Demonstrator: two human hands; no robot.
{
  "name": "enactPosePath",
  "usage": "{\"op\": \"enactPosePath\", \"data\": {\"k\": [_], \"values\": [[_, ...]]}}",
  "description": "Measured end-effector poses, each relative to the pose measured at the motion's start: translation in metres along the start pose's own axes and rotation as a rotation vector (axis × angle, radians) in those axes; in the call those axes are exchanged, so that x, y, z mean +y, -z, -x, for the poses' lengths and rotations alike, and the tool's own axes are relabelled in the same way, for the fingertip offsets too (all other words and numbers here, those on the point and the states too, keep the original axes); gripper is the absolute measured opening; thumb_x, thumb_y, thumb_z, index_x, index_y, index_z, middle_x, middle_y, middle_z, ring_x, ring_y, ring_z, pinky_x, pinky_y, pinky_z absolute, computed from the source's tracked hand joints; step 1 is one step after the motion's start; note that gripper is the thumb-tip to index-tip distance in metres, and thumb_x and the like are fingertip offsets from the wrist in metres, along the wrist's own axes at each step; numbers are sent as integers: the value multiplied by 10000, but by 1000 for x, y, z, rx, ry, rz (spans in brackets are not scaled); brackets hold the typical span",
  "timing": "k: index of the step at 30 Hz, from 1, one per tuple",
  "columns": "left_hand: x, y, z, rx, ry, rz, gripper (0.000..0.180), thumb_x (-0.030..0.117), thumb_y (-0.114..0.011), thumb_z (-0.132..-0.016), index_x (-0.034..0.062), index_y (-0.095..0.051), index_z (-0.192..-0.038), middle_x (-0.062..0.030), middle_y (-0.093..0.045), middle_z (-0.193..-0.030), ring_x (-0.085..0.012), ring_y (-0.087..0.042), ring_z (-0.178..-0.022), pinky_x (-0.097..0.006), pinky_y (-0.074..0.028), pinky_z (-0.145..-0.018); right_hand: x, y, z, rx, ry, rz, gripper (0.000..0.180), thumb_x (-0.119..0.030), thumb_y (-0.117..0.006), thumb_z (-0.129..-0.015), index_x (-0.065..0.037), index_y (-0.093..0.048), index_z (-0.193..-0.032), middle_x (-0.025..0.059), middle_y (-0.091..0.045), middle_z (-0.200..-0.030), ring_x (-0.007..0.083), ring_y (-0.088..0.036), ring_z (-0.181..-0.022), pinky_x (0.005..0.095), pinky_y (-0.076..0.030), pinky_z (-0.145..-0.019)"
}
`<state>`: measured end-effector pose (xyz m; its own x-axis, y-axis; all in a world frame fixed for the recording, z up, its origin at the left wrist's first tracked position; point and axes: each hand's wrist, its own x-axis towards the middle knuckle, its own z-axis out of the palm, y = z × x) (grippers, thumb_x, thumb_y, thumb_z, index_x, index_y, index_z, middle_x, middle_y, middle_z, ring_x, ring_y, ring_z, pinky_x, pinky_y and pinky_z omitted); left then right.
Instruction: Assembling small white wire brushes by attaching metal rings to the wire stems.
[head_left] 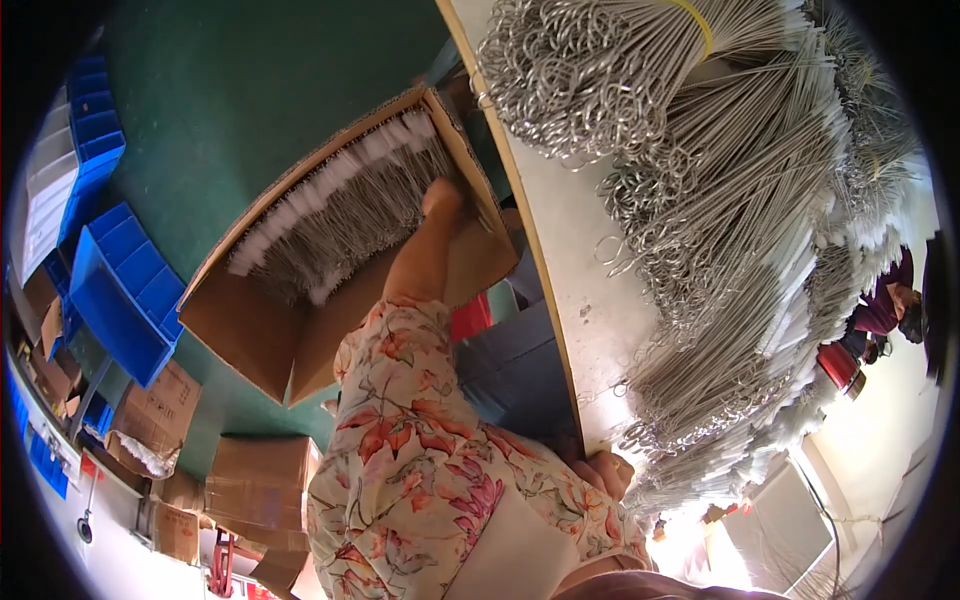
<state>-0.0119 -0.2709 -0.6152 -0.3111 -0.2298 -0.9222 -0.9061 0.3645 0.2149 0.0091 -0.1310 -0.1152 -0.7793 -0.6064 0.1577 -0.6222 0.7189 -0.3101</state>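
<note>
My left hand (pixel 440 197) reaches down into an open cardboard box (pixel 245 335) on the left, close to its right end wall. Its fingers are mostly hidden, so whether they hold anything does not show. Packed rows of thin wire brushes (pixel 345 215) with white tips fill the far part of that box. At the near edge of the table (pixel 590 330), my right hand (pixel 605 473) rests with its fingers curled over the edge. Beyond it lies a big heap of looped-end wire brushes (pixel 720 220), one bundle held by a yellow band (pixel 697 22).
Blue plastic bins (pixel 125 290) stand at the left on the green floor (pixel 270 60). Several cardboard cartons (pixel 258 490) are at the lower left. A person in dark red (pixel 880 305) is at the far right, near a red bucket-like container (pixel 841 369).
</note>
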Motion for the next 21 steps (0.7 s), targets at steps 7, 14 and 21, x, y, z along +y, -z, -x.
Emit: {"op": "enactPosePath", "data": {"k": [7, 14, 21], "values": [[62, 54, 6, 44, -30, -78, 335, 261, -572, -823, 25, -608, -1058, -154, -637, -1025, -301, -619, -961, -366, -520, -746, 18, -2, 4, 56, 5, 77, 223, 65, -700, -562, -110, -571, -609, 3, -378, -455, 125, -408, -355, 237, -277, -346], [40, 61, -61, 153, -234, -156, 419, 359, -503, -857, 22, -547, -1103, -186, -570, -1141, -307, -561, -1068, -377, -468, -864, 23, -5, -8, 105, 33, 117, 227, 65, -699, -560, -111, -563, -604, 3, -380, -453, 127, -405, -353, 236, -270, -345], [13, 83, -13, 205, -207, -33, 415, 410, -472, -848, 76, -577, -1070, -192, -602, -1068, -368, -576, -990, -437, -473, -828, -9, 3, 1, 126, 35, 20, 231, 66, -698, -558, -111, -555, -598, 4, -382, -451, 128, -402, -350, 235, -263, -345]]}}
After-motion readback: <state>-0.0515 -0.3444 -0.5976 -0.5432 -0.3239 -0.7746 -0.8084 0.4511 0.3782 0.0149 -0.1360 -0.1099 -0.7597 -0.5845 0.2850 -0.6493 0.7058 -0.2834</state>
